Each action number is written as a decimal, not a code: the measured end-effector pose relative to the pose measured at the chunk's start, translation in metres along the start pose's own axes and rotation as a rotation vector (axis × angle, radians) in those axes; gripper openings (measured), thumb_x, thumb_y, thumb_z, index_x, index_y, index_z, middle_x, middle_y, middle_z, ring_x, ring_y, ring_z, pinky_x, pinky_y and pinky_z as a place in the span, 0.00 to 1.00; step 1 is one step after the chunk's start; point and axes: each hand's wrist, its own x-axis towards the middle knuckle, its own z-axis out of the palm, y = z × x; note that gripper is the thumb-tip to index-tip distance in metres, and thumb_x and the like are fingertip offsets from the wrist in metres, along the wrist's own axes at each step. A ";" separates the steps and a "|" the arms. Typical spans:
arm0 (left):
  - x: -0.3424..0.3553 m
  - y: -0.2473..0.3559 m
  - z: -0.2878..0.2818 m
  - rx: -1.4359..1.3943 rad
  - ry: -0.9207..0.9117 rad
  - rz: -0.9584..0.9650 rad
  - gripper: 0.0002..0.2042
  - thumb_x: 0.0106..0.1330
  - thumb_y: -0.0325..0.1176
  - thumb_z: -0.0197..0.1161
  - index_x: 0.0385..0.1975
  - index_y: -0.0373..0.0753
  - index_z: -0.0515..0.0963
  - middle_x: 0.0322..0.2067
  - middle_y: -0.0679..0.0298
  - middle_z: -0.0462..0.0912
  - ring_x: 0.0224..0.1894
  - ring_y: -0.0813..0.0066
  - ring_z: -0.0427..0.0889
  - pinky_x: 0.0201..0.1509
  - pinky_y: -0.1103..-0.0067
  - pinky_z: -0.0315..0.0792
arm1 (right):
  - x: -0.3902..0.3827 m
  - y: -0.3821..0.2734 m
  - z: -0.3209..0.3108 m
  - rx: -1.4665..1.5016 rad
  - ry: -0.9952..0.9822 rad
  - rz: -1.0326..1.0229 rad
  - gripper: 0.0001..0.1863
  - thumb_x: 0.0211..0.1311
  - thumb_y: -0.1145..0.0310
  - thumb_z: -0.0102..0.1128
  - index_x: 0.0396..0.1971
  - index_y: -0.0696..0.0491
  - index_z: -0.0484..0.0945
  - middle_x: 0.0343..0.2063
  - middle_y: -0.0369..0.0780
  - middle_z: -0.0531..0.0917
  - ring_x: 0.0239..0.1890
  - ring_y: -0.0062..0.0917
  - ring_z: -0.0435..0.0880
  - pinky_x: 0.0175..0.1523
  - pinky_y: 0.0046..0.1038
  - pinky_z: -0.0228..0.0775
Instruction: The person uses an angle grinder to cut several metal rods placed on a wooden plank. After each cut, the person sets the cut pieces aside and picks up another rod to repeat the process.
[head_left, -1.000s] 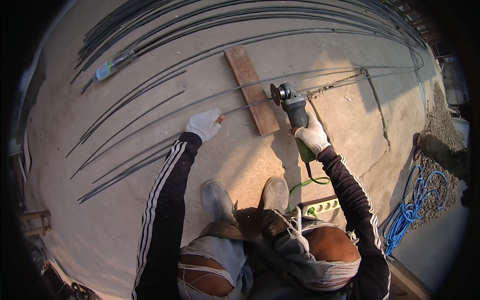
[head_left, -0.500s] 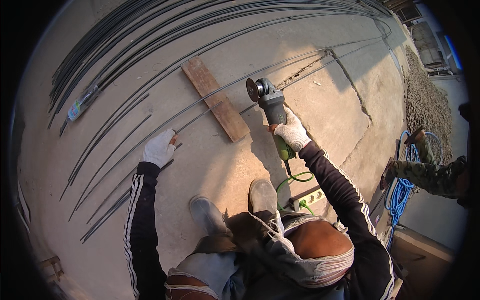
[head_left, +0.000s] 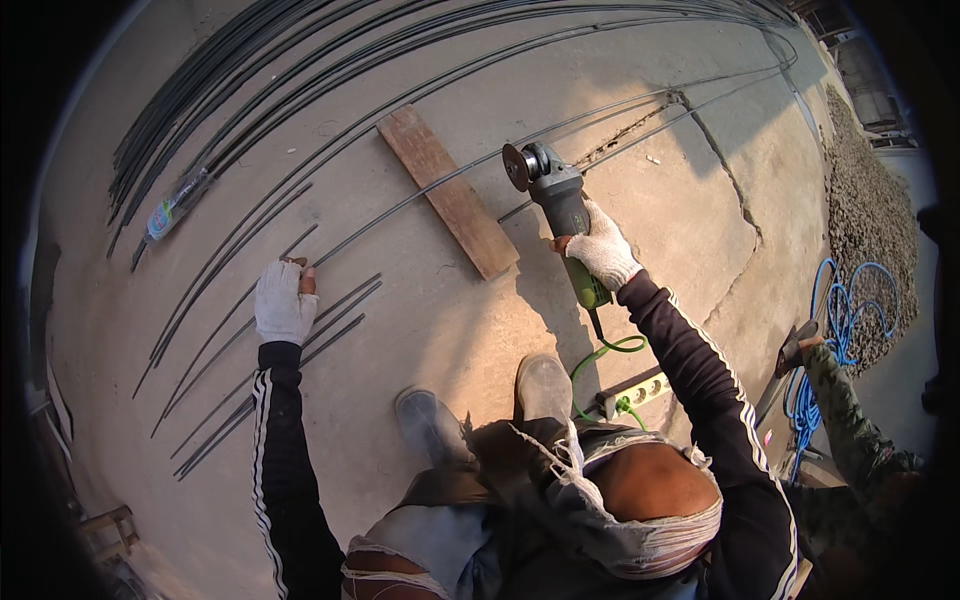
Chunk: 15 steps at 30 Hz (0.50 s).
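Note:
My left hand [head_left: 285, 305], in a white knit glove, is closed around a long thin steel rod [head_left: 375, 222]. That rod runs far to the right, crossing a wooden plank [head_left: 450, 192] on the concrete. Several shorter steel rods [head_left: 322, 340] lie just right of and below this hand. In my right hand [head_left: 602, 250], also gloved, is a green and dark grey angle grinder [head_left: 562, 200], gripped by its body. Its disc [head_left: 517, 167] is up at the left, close to the long rod in the picture; whether they touch I cannot tell.
Many long rods [head_left: 300, 75] lie along the far side, with a plastic bottle [head_left: 172, 210] at their left end. A green cord [head_left: 590, 365] leads to a power strip [head_left: 640, 392] by my boots. Blue hose [head_left: 805, 410], gravel [head_left: 868, 200] and another person's leg [head_left: 850, 400] are at right.
My left hand has moved left and let go of a short rod, which no longer crosses the plank; it now grips the long rod. The grinder stays held. The other person's leg has shifted.

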 end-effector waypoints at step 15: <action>0.060 0.044 0.076 -0.172 -0.137 -0.098 0.15 0.78 0.46 0.55 0.47 0.42 0.81 0.45 0.53 0.86 0.46 0.47 0.84 0.49 0.58 0.78 | 0.050 -0.017 0.024 0.033 -0.094 -0.103 0.21 0.49 0.70 0.70 0.45 0.58 0.77 0.33 0.43 0.83 0.35 0.30 0.83 0.43 0.32 0.78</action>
